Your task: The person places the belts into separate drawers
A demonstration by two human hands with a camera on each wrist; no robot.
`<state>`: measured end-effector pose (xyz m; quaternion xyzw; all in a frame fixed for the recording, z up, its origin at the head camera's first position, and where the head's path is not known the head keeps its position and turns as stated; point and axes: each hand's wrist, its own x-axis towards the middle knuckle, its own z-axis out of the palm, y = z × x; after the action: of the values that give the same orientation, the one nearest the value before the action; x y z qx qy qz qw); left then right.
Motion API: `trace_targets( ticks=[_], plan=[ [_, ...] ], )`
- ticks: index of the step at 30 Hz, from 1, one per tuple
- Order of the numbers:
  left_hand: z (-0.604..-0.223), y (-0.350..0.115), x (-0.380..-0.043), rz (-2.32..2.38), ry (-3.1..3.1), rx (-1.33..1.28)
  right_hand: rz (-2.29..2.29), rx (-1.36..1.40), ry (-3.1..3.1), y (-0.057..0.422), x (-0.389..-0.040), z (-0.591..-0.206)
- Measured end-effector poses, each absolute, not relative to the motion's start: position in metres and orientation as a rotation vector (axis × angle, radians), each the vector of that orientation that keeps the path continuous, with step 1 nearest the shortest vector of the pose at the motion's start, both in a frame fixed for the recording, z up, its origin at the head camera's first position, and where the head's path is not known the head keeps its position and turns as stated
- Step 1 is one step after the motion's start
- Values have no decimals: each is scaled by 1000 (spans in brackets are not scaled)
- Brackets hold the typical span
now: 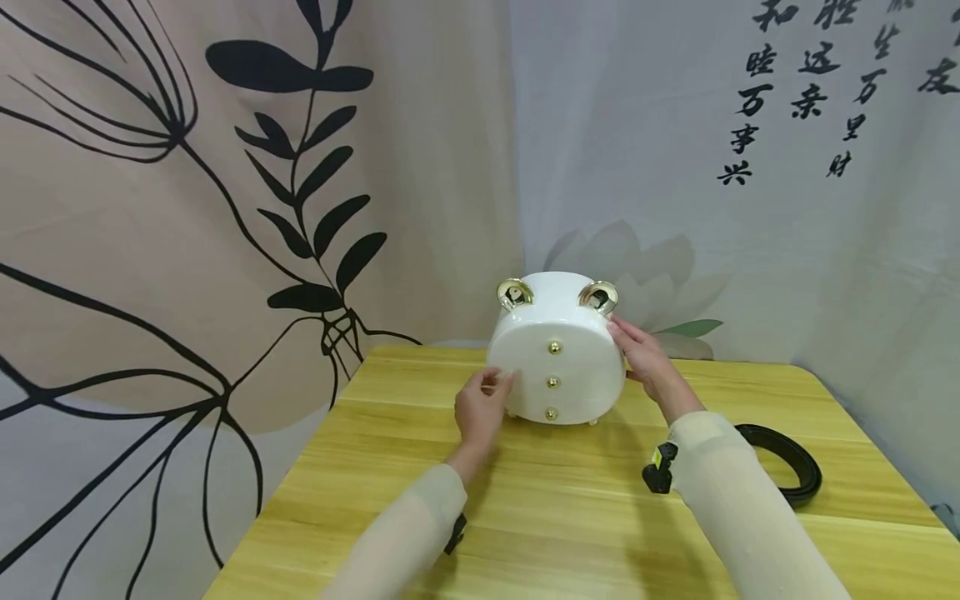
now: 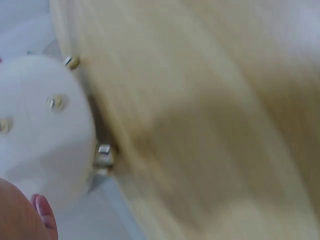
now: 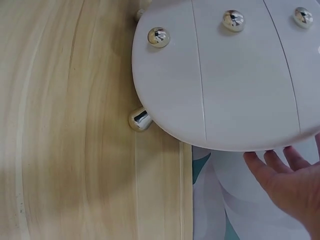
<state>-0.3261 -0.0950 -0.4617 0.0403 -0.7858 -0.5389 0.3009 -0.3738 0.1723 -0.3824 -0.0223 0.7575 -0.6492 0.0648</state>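
Observation:
A white rounded jewelry box [image 1: 522, 379] stands on small gold feet on the wooden table, with three gold knobs down its front and two gold ear-like rings on top. Seams between its drawers show in the right wrist view. My right hand [image 1: 648, 364] touches the box's right side near the top; its extended fingertips [image 3: 254, 162] meet the edge in the right wrist view. Close by the lower left front is my left hand [image 1: 480, 408], fingers loosely bent and nothing visible in them. Only part of that hand shows in the blurred left wrist view.
A black coiled band [image 1: 806, 467] lies on the table [image 1: 570, 517] to the right, beside my right forearm. Behind the table's far edge hangs a printed curtain [image 1: 442, 167] with dark plants and writing.

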Motion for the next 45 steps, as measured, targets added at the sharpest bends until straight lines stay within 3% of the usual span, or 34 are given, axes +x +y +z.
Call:
trace_targets(
  ticks=[16,26,34,45],
  plan=[
    [-380,-117,-367,-1438,-2208,0,-1922,-36,2360,182,-361,-397],
    [-358,-118,-392,-1470,-2400,-70,-2000,236,2560,169,-328,-430],
    [-352,-124,-408,-1468,-2502,-61,-2045,508,2567,130,-305,-467],
    [-343,-116,-408,-1674,-2587,-193,-2158,583,2563,56,-290,-502]
  ],
)
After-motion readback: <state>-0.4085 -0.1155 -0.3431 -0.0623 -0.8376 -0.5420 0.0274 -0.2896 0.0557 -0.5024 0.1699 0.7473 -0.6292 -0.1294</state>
